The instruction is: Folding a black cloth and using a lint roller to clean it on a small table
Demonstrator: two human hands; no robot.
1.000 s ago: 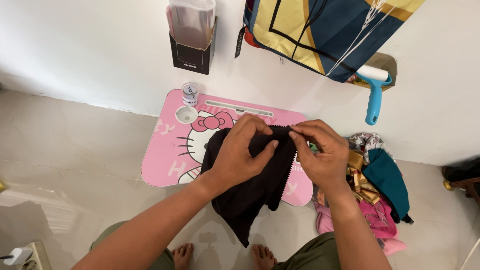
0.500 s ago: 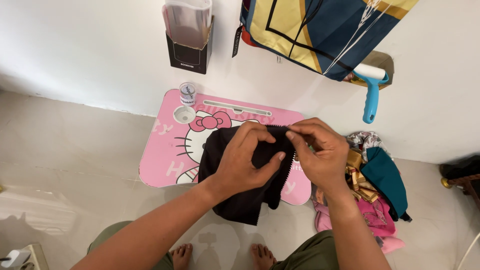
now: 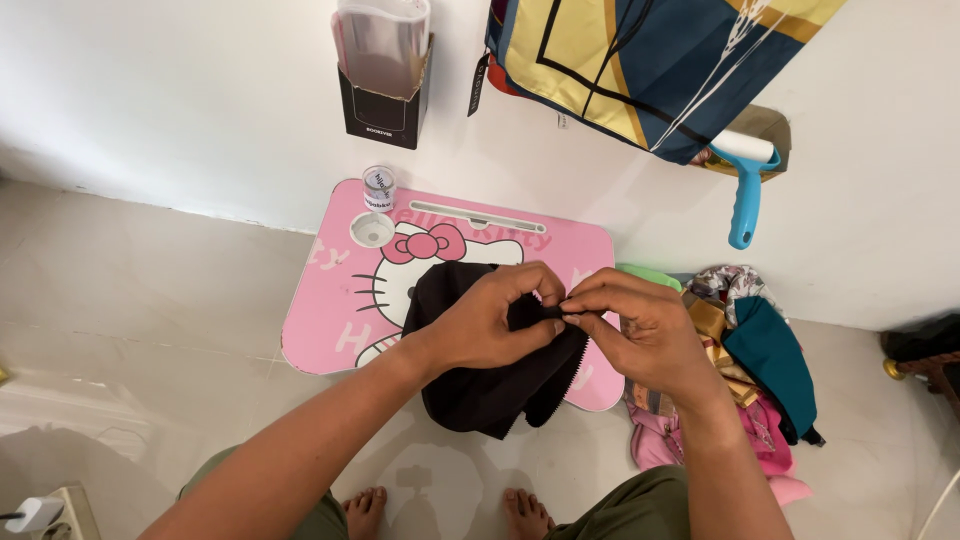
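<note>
A black cloth [image 3: 470, 385] with a zigzag-cut edge is bunched over the near part of a pink lap table [image 3: 325, 310] with a cartoon cat face. My left hand [image 3: 490, 320] grips the cloth's upper part. My right hand [image 3: 640, 335] pinches the same top edge right next to the left thumb, so both hands meet at one spot. The cloth hangs down past the table's front edge.
A small clear jar [image 3: 379, 187] and a round cup hollow [image 3: 372, 230] sit at the table's far left. A pile of coloured fabrics [image 3: 760, 370] lies on the floor at right. A blue lint roller [image 3: 745, 195] and a patterned bag [image 3: 640, 60] hang on the white wall.
Both hands came closer to me and nearer together. The cloth is gathered shorter, its hanging tail drawn up, and more of the table's cat face shows.
</note>
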